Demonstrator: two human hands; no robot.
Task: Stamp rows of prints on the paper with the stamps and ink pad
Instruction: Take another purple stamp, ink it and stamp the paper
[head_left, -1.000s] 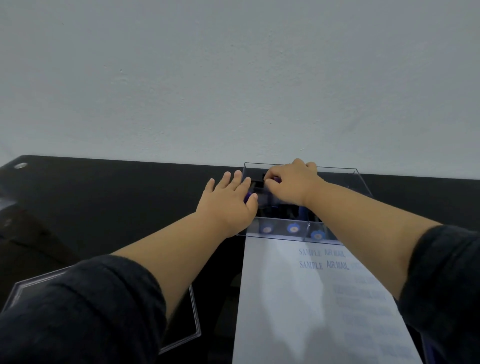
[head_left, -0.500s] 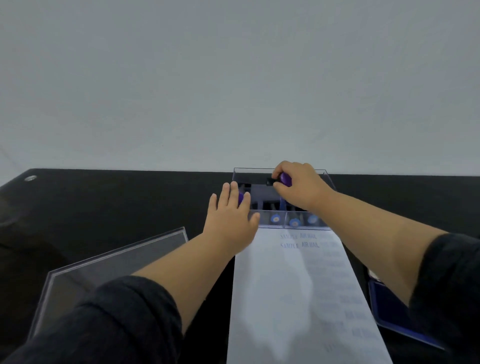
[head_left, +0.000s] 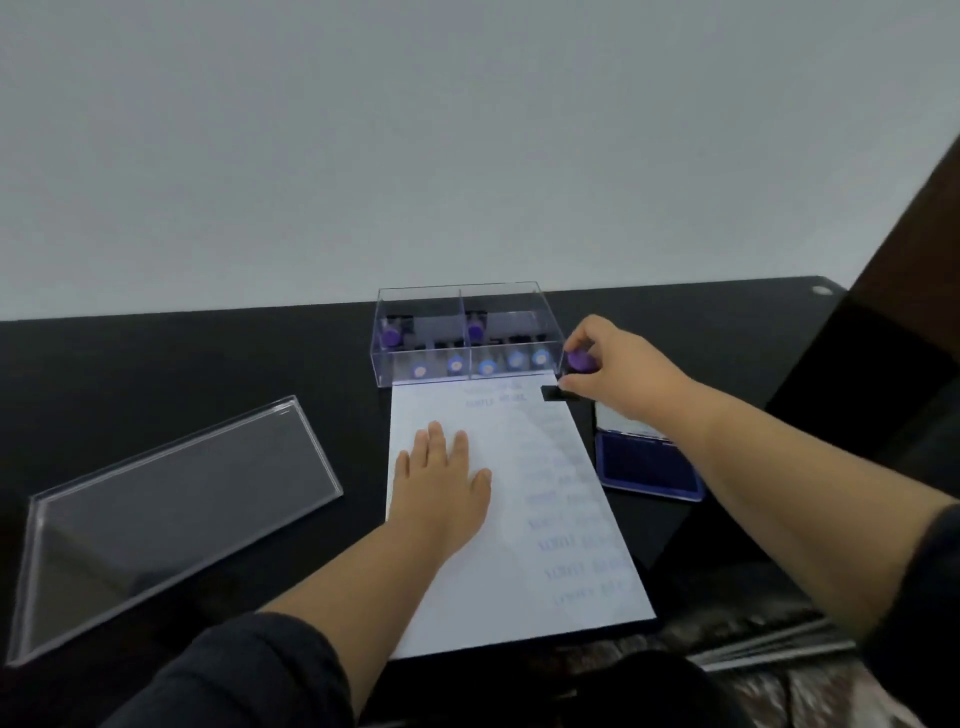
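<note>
Risk as we judge it: stamp (head_left: 569, 375) goes to paper (head_left: 498, 545) without touching ink pad (head_left: 647, 465), print comes out faint. Another risk: base lands tilted or off row line, smears into existing prints.

Right hand (head_left: 618, 374) grip pinches stamp's purple knob, black base over paper's far right corner, just beside stamp box (head_left: 467, 338). Left hand (head_left: 441, 483) lies flat, fingers spread, on paper. Paper lies on tabletop (head_left: 208, 364), faint blue text rows down right side, blurred.

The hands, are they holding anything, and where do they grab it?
The right hand pinches a stamp by its purple knob, its black base hanging free. The left hand holds nothing; it lies flat on the paper.
</note>
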